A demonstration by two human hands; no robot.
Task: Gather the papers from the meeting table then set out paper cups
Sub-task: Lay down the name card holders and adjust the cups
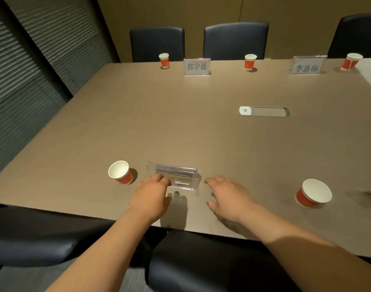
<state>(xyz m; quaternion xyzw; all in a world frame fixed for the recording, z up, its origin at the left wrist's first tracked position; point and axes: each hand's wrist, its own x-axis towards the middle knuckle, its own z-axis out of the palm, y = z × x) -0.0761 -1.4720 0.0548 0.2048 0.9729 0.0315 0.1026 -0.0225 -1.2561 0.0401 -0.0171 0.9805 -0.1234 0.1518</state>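
Fingers (159, 178) of left hand (150, 197) touch name holder (176, 175) | right hand (226, 194) beside

left hand (151, 193): fingers touching clear name stand (176, 175)
right hand (226, 196): open, beside stand
tabletop (159, 123): five paper cups

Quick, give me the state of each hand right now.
Left hand: open, fingertips at the clear name stand, gripping nothing.
Right hand: open, fingers spread over the table, holding nothing.

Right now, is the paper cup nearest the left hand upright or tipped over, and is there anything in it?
Upright and empty: the paper cup stands on its base on the table, mouth up, showing only bare white inside.
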